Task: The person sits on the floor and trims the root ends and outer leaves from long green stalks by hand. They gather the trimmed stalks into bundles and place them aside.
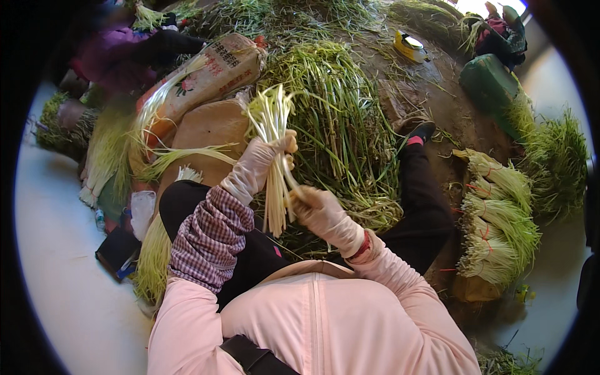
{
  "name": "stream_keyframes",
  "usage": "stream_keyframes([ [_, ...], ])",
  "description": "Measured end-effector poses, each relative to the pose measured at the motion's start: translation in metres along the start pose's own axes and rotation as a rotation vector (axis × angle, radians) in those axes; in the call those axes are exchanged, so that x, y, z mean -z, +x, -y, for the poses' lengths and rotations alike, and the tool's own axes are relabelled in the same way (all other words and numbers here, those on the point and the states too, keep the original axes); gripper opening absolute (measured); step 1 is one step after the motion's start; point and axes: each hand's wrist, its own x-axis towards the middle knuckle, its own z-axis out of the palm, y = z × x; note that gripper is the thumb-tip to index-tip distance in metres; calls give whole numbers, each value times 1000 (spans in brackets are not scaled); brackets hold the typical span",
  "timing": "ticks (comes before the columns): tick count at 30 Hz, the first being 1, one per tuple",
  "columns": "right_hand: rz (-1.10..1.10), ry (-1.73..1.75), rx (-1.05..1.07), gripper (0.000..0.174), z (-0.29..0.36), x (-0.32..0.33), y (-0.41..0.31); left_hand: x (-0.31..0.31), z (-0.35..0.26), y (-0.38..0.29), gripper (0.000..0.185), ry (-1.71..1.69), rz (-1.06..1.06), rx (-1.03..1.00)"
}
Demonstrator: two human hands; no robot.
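Note:
In front of my lap, my left hand, in a thin whitish glove, is closed around a bunch of pale stalks with yellow-green leafy tops. The bunch stands nearly upright, its pale lower ends hanging below my fist. My right hand, gloved too, is just right of those lower ends. Its fingers pinch a single pale stalk, blurred, which slants up towards the bunch. Beyond both hands lies a large heap of long green stalks, spread between my legs.
Tied bundles of pale stalks are stacked at my right. To the left lie a printed woven sack, a brown padded surface with loose stalks, and more stalks. A yellow container stands farther off. Other people sit at upper left and upper right.

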Motion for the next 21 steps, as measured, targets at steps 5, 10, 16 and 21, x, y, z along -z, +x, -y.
stream_keyframes([
  [5,570,-305,250,39,-10,12,-13,10,-44,-65,38,73,191,122],
  [10,396,-371,-73,37,-66,51,-17,75,-90,-206,41,551,160,379],
  [16,414,-412,-210,34,-123,68,-20,147,-19,-337,45,820,-116,724],
  [21,433,-421,-190,33,-122,62,-16,162,49,-364,41,726,-109,676],
])
